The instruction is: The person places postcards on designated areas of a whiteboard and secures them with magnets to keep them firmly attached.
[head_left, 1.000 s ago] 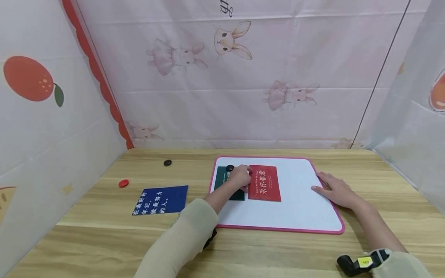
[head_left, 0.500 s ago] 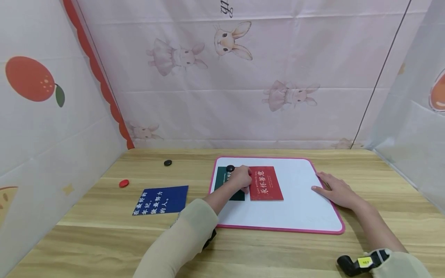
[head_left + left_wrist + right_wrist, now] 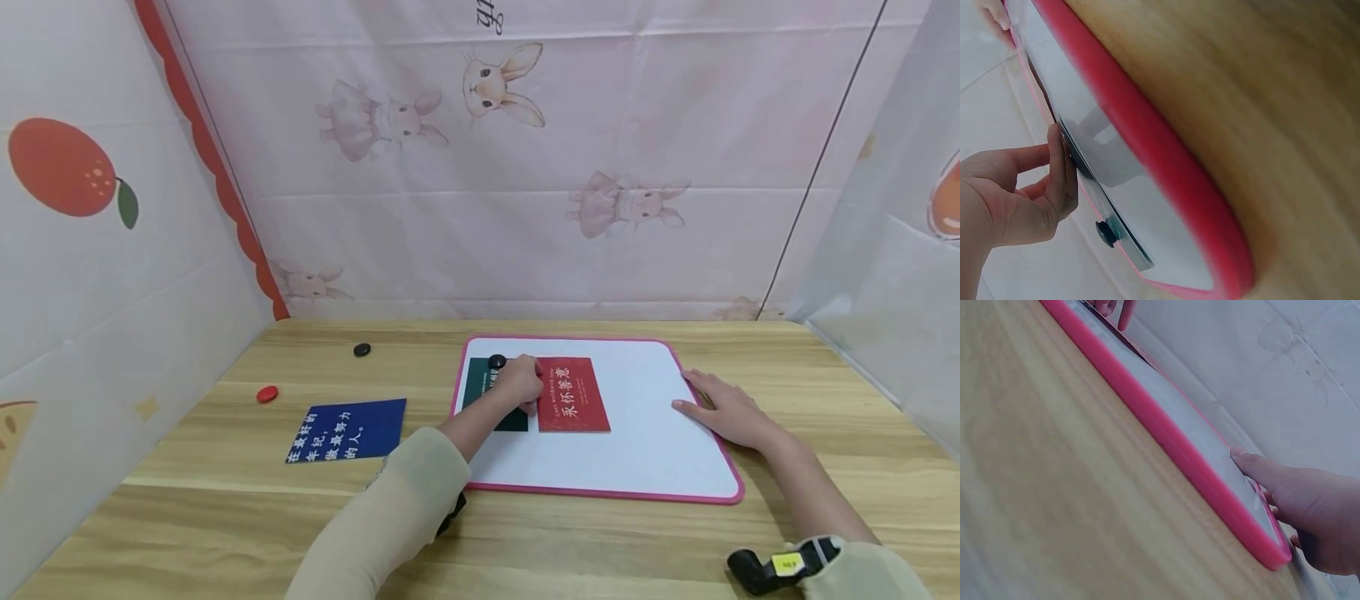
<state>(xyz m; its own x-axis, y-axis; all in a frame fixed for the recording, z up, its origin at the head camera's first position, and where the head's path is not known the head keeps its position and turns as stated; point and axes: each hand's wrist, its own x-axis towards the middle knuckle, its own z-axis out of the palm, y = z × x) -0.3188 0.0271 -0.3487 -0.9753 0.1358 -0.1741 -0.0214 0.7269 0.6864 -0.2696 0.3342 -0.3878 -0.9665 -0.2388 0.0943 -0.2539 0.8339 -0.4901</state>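
In the head view, the white board (image 3: 660,454) lies flat on the worktop (image 3: 570,542), right of the frame's centre, its pink rim all round. The red card (image 3: 573,396) rests on it near the middle of the frame, and the left hand (image 3: 517,385) touches the card's left edge with bent fingers; whether its grip pinches the card or only presses it, I cannot tell. Just left of it the green card (image 3: 476,385), partly hidden by that hand, has a black disc (image 3: 497,362) on its upper part. The right hand (image 3: 729,410), at centre right, grips the board by its right edge, thumb over the rim. At centre left lie the blue card (image 3: 360,429), the red disc (image 3: 267,394) and, higher up, a second black disc (image 3: 362,349).
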